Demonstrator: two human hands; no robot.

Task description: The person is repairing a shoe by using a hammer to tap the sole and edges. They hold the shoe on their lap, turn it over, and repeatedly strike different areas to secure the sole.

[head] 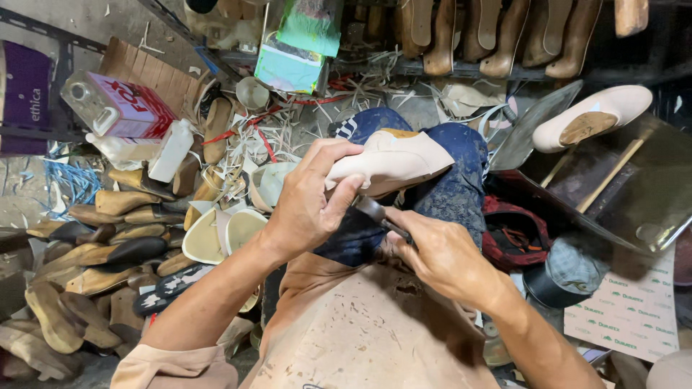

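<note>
My left hand (pixel 310 198) grips a cream-coloured shoe (pixel 393 162) that rests on my knee, which is covered by a dark blue cloth (pixel 454 184). The thumb and fingers wrap the shoe's near end. My right hand (pixel 443 256) holds a small dark metal tool (pixel 378 214) whose tip meets the shoe's underside just below my left thumb. A stained tan apron (pixel 360 331) covers my lap below both hands.
A heap of wooden shoe lasts (pixel 94 252) and cut soles lies on the left. A second cream shoe (pixel 591 115) sits on a dark board at the upper right. A can (pixel 119 108), a white bottle (pixel 173 148), leather scraps and a grey cap (pixel 573 270) surround me.
</note>
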